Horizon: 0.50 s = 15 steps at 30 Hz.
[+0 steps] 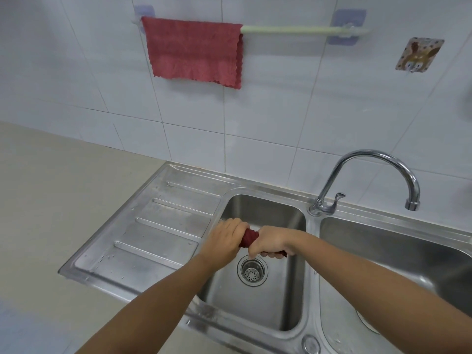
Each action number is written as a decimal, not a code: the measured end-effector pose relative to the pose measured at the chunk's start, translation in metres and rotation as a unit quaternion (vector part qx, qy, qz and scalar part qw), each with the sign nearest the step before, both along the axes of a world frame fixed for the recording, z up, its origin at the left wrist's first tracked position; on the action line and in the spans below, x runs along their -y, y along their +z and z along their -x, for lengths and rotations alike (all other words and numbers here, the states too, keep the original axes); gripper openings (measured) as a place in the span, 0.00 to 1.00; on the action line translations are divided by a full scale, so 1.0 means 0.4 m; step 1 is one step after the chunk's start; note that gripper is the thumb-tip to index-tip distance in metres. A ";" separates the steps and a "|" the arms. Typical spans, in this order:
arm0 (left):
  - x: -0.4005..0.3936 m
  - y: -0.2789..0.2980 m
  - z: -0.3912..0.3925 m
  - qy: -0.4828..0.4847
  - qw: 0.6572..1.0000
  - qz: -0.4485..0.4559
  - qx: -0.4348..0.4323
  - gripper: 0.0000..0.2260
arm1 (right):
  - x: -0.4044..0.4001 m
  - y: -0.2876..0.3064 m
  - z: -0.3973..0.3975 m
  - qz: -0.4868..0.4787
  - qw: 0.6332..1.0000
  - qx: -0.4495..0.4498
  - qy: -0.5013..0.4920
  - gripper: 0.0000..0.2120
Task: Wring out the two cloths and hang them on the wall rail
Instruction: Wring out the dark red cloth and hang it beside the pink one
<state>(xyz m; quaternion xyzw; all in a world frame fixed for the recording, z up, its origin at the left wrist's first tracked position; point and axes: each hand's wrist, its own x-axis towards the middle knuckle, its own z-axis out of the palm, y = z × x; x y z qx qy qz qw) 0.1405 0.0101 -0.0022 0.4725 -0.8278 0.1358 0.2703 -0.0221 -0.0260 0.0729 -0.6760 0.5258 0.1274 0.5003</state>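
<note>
my left hand (224,238) and right hand (269,242) are both clenched around a dark red cloth (249,238), twisted into a tight roll between them. only a short stretch of it shows in the gap between my fists, plus a bit poking out under my right fingers (273,255). i hold it above the left basin (265,208) of the steel sink, almost over the drain strainer (252,271). my left hand sits near the basin's left edge, next to the ribbed drainboard (153,231), which has a few water drops on it.

the other cloth (195,51), a lighter red, is already draped over the wall rail (293,29), covering its left part; the right part of the rail is bare. the rail is fixed to the white tiled wall (281,98) by two pale purple pads (348,24). a patterned hook (419,54) is stuck on the wall to the right of the rail.

the curved tap (367,180) stands behind the divider between the basins, its spout reaching over the right basin (383,246). no water runs from it. a beige counter (51,200) lies to the left of the sink.
</note>
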 end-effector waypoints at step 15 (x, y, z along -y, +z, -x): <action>0.024 0.053 0.035 0.059 0.947 -0.291 0.123 0.10 | -0.008 -0.083 0.020 0.457 0.849 -0.171 0.202 0.10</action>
